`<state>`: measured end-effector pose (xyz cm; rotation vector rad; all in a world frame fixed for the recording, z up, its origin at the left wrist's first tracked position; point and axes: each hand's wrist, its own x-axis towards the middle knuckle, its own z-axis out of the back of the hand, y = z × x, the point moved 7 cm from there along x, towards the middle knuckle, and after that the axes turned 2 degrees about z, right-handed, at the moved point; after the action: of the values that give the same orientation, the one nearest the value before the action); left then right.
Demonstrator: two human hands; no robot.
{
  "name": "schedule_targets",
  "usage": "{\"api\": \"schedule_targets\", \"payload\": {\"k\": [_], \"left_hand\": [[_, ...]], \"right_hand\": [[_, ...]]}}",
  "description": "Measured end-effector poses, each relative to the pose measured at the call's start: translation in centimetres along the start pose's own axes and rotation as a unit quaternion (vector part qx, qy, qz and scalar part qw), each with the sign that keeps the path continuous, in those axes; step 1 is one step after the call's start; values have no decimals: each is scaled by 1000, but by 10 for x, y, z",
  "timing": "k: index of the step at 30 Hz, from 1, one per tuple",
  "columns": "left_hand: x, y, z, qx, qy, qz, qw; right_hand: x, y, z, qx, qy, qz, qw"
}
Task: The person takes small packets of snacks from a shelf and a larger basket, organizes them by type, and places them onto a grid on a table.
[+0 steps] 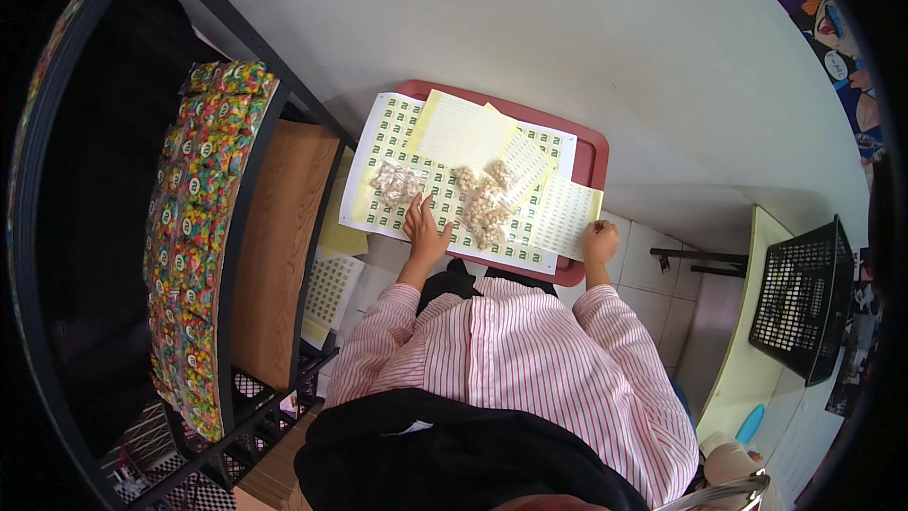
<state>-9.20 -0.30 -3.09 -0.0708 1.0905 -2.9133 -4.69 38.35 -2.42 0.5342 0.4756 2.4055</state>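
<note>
Left hand (426,232) lies relaxed, fingers apart, small bags (395,184) just beyond its fingertips. Right hand (601,241) curls at the yellow-edged sheet (567,218), its right edge right there; whether it's pinching, one can't tell. A light, level touch should spare the sheet creases. The tray (594,156) rim sits near that hand; open room lies rightward, over the floor (653,260).
</note>
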Motion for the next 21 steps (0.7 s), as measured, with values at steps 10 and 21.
{"api": "schedule_targets", "payload": {"k": [10, 21], "left_hand": [[-4, 17, 18, -4, -59, 4, 998], [12, -57, -14, -14, 84, -132, 988]], "right_hand": [[-7, 11, -8, 30, 7, 26, 999], [-39, -3, -45, 326, 112, -110, 932]]}}
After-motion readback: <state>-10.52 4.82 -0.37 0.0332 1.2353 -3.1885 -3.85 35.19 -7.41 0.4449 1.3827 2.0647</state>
